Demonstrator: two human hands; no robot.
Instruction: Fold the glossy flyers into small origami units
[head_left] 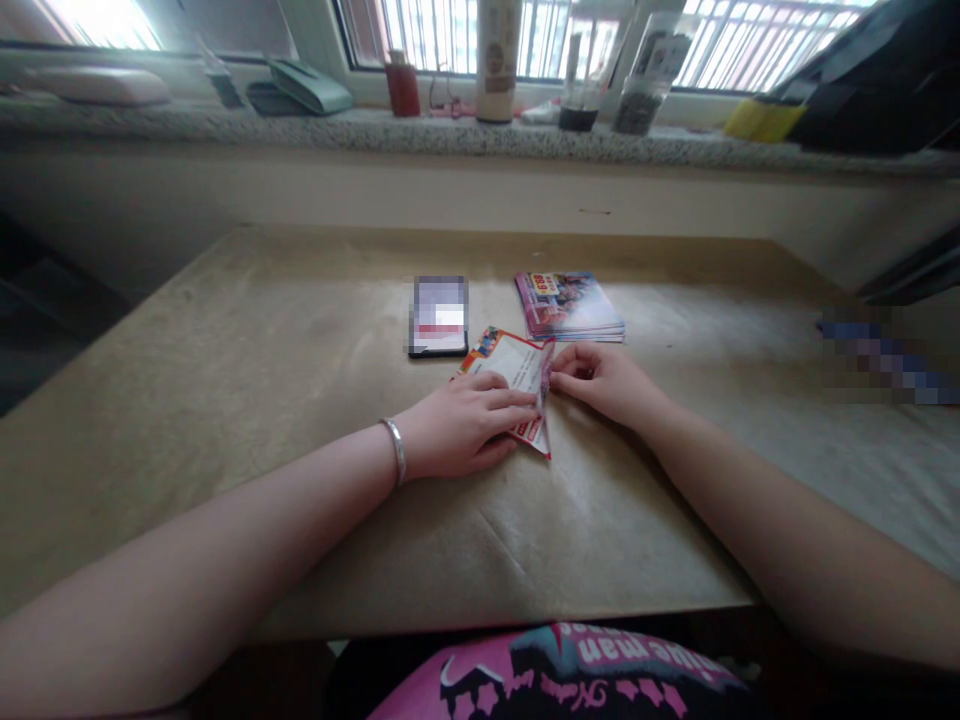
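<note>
White paper, red-bordered: one leaflet [512,357], lying aslant beneath the left hand and reaching to the right fingertips. Its edge nearest the right hand is turned up in a fold, pink-purple showing on the raised part.

Left hand [480,415]: palm down, fingers spread across the leaflet, gripping nothing; evidently serving as a weight, so the sheet cannot slide while its edge is handled. Bracelet [399,450], silver-coloured, at this wrist (ornament, one supposes, and no hindrance).

Right hand [600,380]: thumb and forefinger pinched on the folded edge, as far as I can tell from where I stand; other fingers curled inward. Such a light pinch suits thin paper.

Stack of leaflets [577,305]: brightly printed, roughly squared, just beyond the right hand; probably set there to be reachable yet clear of the fold.

Phone [438,350]: one, lying face up just beyond the left hand, perhaps for easy glancing; screen content blurred.

Tabletop [262,420]: tan, smooth, under both hands; firm backing for the pressing palm.

Windowsill [300,128]: speckled, well beyond both hands; holds bottles [496,60] and oddments, presumably stored out of the way.
</note>
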